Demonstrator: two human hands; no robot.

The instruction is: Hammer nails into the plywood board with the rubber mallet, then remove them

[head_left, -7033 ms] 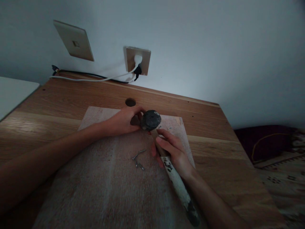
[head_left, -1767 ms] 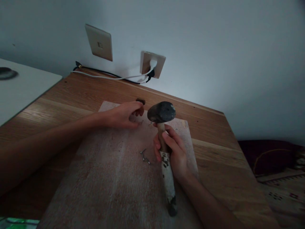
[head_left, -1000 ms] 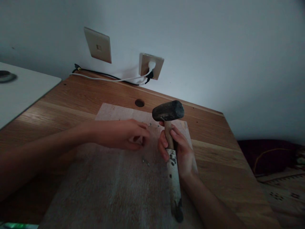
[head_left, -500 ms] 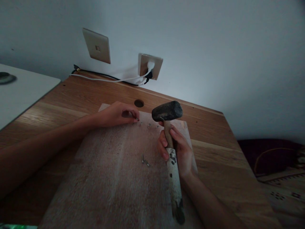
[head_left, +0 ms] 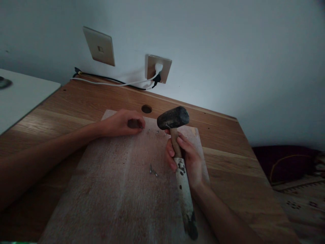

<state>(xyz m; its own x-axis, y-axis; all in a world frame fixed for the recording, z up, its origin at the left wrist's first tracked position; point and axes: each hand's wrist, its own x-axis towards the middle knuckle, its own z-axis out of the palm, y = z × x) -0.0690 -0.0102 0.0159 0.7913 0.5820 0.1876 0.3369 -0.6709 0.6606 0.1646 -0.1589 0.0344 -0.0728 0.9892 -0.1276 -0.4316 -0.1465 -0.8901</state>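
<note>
My right hand (head_left: pixel 191 159) grips a hammer (head_left: pixel 172 118) by its handle. Its dark, blocky head points up above the board, and the lower handle is white with dark flaked patches. Thumb and forefinger of my left hand (head_left: pixel 124 122) are pinched together at the far edge of the pale wooden board (head_left: pixel 111 183). Something tiny shows at those fingertips, too small to name. Two loose metal screws or nails (head_left: pixel 153 170) lie mid-board. Between the left hand and the hammer head, a few small metal fasteners (head_left: pixel 157 132) stand in or rest on the board.
Beneath the board is a wooden desk (head_left: pixel 225 159) with a round cable hole (head_left: pixel 146 108). Black and white cables (head_left: pixel 109 82) run along the wall to a socket (head_left: pixel 159 68). A white surface (head_left: pixel 27 95) is at the left, and a dark purple cushion (head_left: pixel 291 164) at the right.
The view has shifted slightly. The hammer head has moved a little to the left, while my left hand keeps its pinch near the board's far edge.
</note>
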